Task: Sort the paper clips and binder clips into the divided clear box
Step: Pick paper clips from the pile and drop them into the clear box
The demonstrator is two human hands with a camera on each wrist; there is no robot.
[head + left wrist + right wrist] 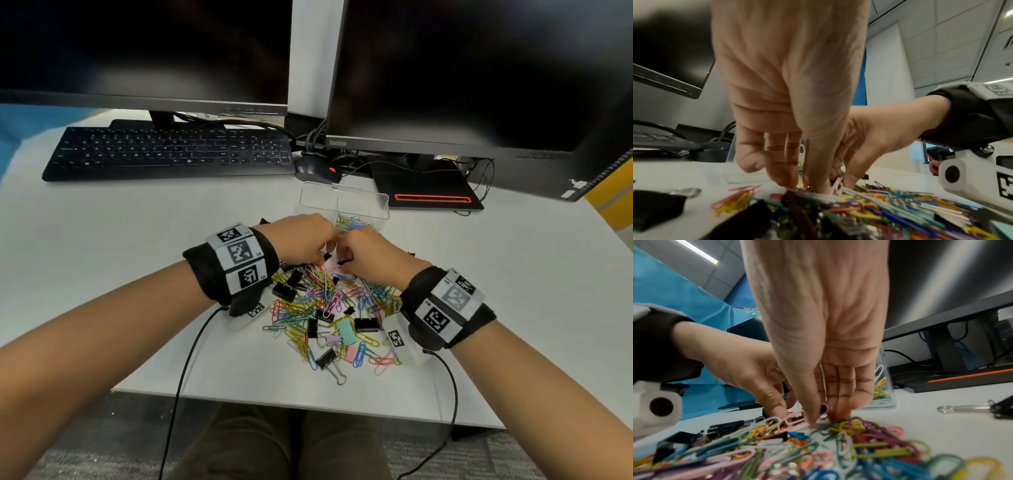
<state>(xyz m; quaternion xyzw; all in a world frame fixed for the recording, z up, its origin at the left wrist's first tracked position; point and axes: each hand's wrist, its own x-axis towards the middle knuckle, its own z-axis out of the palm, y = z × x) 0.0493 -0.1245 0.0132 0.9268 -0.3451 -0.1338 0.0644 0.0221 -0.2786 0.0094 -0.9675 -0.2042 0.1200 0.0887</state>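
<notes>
A heap of coloured paper clips mixed with black binder clips lies on the white desk in front of me. Behind it stands the divided clear box; its right compartment holds paper clips. Both hands meet at the heap's far edge, just before the box. My left hand points its fingers down and pinches a small black binder clip. My right hand pinches another small binder clip between thumb and fingers. The left compartment is hidden behind my left hand.
A black keyboard, a mouse and two dark monitors stand at the back. A monitor base sits just right of the box. A loose binder clip lies right of the heap. The desk's front edge is close below the heap.
</notes>
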